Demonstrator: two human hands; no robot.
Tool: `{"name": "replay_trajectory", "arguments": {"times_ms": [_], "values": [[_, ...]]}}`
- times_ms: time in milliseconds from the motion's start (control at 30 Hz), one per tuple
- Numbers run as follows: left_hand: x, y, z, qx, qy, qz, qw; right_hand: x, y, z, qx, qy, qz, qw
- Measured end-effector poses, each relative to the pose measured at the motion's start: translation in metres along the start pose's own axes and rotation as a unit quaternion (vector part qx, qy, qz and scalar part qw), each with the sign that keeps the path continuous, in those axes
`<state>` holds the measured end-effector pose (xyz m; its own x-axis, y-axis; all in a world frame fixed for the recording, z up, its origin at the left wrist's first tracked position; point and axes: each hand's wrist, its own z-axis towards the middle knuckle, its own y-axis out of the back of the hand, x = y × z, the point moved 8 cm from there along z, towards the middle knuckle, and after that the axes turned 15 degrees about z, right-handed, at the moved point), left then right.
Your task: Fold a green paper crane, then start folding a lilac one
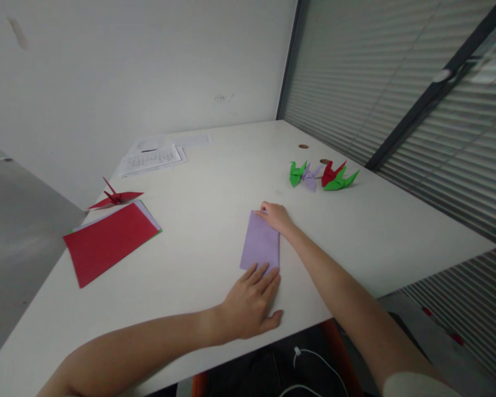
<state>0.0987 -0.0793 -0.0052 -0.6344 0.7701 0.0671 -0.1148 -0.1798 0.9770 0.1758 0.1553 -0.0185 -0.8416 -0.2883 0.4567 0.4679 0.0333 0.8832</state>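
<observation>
A flat, oblong lilac paper point(261, 241) lies just below frame centre. The left hand point(251, 303) spreads over its near edge; the right hand point(276, 216) curls at the far corner, grip unclear from here.

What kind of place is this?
Probably an office or meeting room: a white table against a plain wall, printed sheets on it, and horizontal window blinds alongside.

White papers point(151, 161), slatted blinds point(347, 77)
</observation>
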Motion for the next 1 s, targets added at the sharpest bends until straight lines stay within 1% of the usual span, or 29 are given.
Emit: {"name": "replay_trajectory", "arguments": {"times_ms": [367,733,833,867,933,967,1000], "values": [[0.0,0.002,-0.001,-0.002,0.002,-0.006,1.0,-0.001,-0.002,0.001,0.001,0.008,0.008,1.0],[-0.001,0.003,-0.001,0.009,-0.003,-0.014,1.0,-0.001,-0.002,0.0,0.004,0.007,0.009,1.0],[0.0,0.006,-0.001,0.002,-0.001,-0.023,1.0,0.0,-0.001,-0.001,0.002,0.009,0.012,1.0],[0.003,0.008,0.0,-0.004,0.005,-0.028,1.0,0.0,-0.001,-0.002,-0.002,0.009,0.016,1.0],[0.02,0.013,0.003,-0.024,0.04,-0.038,0.998,-0.001,0.002,-0.004,-0.013,0.009,0.026,1.0],[0.033,0.015,0.005,-0.034,0.074,-0.048,0.996,0.0,0.003,-0.005,-0.019,0.012,0.03,0.999],[0.051,0.018,0.005,-0.047,0.129,-0.052,0.989,0.0,0.003,-0.006,-0.023,0.018,0.033,0.999]]}}
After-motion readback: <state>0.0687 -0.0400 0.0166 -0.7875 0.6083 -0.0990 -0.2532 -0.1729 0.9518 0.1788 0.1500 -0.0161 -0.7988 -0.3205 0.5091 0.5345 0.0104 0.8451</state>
